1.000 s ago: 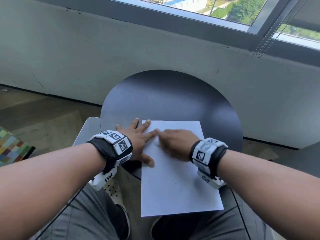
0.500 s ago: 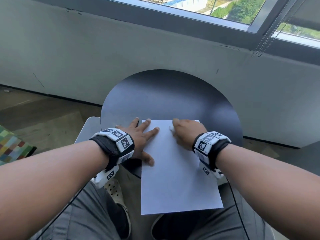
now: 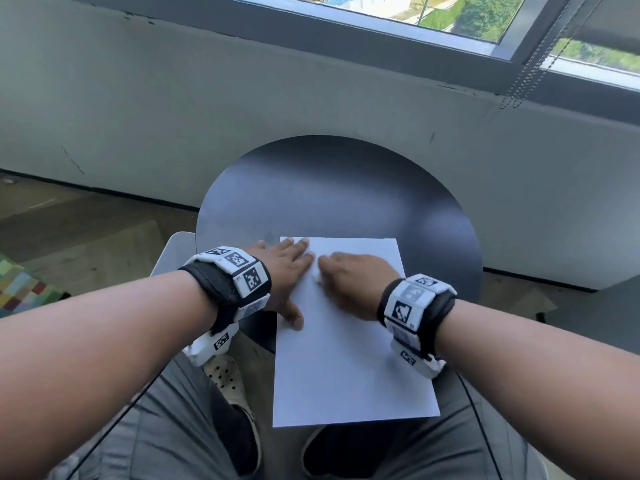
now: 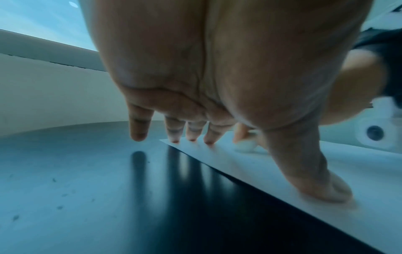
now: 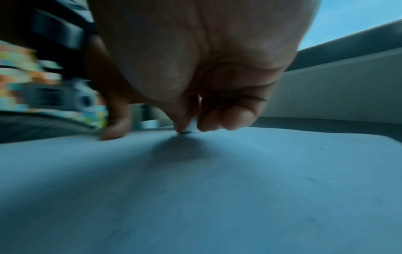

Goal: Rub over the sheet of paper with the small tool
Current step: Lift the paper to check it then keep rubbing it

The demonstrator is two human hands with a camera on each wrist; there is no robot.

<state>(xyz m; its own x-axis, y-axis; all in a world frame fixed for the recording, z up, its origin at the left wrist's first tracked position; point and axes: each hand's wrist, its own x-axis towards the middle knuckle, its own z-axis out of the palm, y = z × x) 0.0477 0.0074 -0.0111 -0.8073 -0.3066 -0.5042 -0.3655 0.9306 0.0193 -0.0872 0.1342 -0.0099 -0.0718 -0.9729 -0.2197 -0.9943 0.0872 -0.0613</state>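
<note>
While a grey wall (image 3: 173, 109) under a window (image 3: 467, 15) fills the background, the round dark worktop (image 3: 329, 195) stands against it as the landmark for everything smaller. Across the near half of that worktop lies the white sheet of paper (image 3: 346, 368), its far edge well inside the dark disc and its near end hanging past the worktop's rim above the person's grey-trousered lap (image 3: 166, 427). On the worktop's left side the left hand (image 3: 280, 271) lies spread flat with straight fingers: three fingertips (image 4: 192, 137) press down on the paper's far left corner, the little finger touches the bare worktop just beside the sheet, and the thumb presses on the paper's left edge nearer the person. Just right of that hand, over the far part of the sheet, the right hand (image 3: 353, 282) is blurred, its fingers curled and pinched together around the small tool (image 4: 244, 146), a pale, rounded piece touching the paper close to the left index fingertip. From the right wrist view only a sliver of that tool shows between thumb and fingers, so its exact shape cannot be told.
</note>
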